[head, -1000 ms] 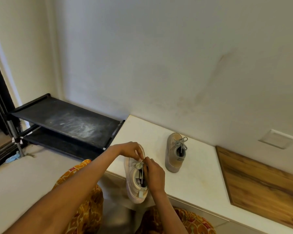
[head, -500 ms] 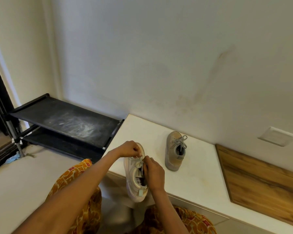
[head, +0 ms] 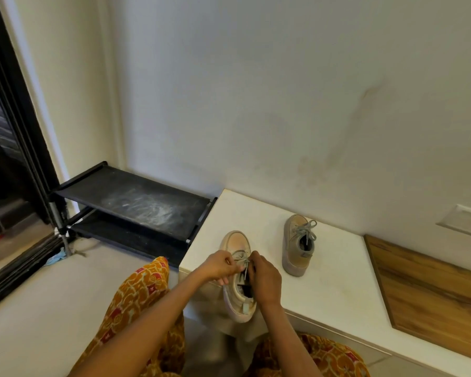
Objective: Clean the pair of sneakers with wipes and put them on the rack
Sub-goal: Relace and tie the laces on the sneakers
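Both hands pinch the laces (head: 242, 261) of the near sneaker (head: 237, 276), left hand (head: 219, 268), right hand (head: 264, 278); pull ends evenly, snug bow before racking.

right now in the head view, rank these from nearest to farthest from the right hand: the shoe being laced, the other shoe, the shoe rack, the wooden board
1. Shoe being laced: the right hand pinches its lace, at the white ledge's near edge.
2. Other shoe: just right of the hand, farther back on the ledge.
3. Shoe rack and wooden board: rack off to the left, board off to the right; too close to call.
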`<action>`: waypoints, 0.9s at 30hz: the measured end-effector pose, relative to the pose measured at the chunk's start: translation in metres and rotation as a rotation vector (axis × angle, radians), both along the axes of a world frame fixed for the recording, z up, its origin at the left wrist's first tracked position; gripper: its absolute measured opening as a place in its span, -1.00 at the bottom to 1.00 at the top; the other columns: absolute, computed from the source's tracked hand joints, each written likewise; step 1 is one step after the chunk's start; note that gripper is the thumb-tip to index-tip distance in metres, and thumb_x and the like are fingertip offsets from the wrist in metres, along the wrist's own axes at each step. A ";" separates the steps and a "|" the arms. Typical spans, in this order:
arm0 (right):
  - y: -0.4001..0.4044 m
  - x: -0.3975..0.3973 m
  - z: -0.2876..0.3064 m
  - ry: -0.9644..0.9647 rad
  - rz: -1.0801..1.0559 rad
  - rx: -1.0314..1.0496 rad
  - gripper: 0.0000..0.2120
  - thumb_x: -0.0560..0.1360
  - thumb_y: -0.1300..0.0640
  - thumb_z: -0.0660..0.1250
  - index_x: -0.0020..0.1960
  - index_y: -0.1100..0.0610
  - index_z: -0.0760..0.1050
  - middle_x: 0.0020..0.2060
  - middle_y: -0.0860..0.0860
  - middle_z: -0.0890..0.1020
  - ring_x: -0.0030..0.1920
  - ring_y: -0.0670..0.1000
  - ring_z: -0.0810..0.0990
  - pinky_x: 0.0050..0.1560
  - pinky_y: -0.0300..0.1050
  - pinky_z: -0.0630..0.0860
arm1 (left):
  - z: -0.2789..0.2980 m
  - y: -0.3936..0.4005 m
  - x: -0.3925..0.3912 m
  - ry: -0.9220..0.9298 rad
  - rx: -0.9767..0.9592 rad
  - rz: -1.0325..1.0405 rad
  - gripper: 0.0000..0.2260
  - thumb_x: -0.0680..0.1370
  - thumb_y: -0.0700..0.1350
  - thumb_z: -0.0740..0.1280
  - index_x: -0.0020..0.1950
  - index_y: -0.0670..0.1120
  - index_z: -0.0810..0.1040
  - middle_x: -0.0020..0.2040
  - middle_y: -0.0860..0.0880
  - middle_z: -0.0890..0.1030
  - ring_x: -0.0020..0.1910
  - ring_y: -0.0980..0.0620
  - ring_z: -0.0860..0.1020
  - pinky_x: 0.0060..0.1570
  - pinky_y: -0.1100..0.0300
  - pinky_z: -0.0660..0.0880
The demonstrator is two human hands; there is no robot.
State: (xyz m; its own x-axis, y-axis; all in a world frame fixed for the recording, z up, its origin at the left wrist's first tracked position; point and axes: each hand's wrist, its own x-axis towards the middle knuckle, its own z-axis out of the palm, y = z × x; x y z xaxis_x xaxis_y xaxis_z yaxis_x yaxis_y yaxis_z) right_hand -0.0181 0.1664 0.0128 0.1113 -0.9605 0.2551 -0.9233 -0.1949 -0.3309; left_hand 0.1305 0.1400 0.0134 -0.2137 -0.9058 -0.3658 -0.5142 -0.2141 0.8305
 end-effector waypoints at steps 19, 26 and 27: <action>0.006 0.008 0.009 0.016 -0.083 0.090 -0.77 0.60 -0.01 0.11 0.12 0.10 0.42 -0.04 0.02 0.62 -0.13 0.01 0.58 -0.33 -0.33 0.24 | -0.016 0.025 -0.015 0.481 0.033 0.379 -0.96 0.55 -0.24 0.25 -0.09 -0.16 0.48 -0.37 -0.07 0.52 -0.49 0.08 0.40 -0.49 0.27 0.38; 0.001 0.005 0.008 -0.010 -0.085 0.097 -0.80 0.61 0.01 0.10 0.08 0.10 0.41 -0.08 0.02 0.62 -0.24 -0.02 0.50 -0.27 -0.30 0.30 | -0.019 0.015 -0.007 0.220 -0.164 0.263 -0.84 0.56 -0.03 0.30 0.01 -0.10 0.57 -0.17 -0.03 0.61 -0.23 0.08 0.55 -0.27 0.31 0.49; 0.001 0.003 0.008 -0.027 -0.077 0.102 -0.81 0.61 0.02 0.09 0.05 0.09 0.41 -0.08 0.02 0.62 -0.26 -0.05 0.47 -0.28 -0.32 0.29 | -0.018 0.011 -0.008 0.180 -0.194 0.265 -0.81 0.55 -0.03 0.30 -0.02 -0.12 0.60 -0.15 -0.04 0.61 -0.18 0.07 0.55 -0.20 0.30 0.48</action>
State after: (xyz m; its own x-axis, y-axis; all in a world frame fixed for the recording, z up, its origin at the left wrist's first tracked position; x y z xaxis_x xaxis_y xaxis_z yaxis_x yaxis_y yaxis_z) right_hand -0.0147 0.1673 0.0205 0.0306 -0.9871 0.1571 -0.9247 -0.0877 -0.3705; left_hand 0.1225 0.1505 -0.0046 -0.0073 -0.9872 -0.1596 -0.3038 -0.1498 0.9409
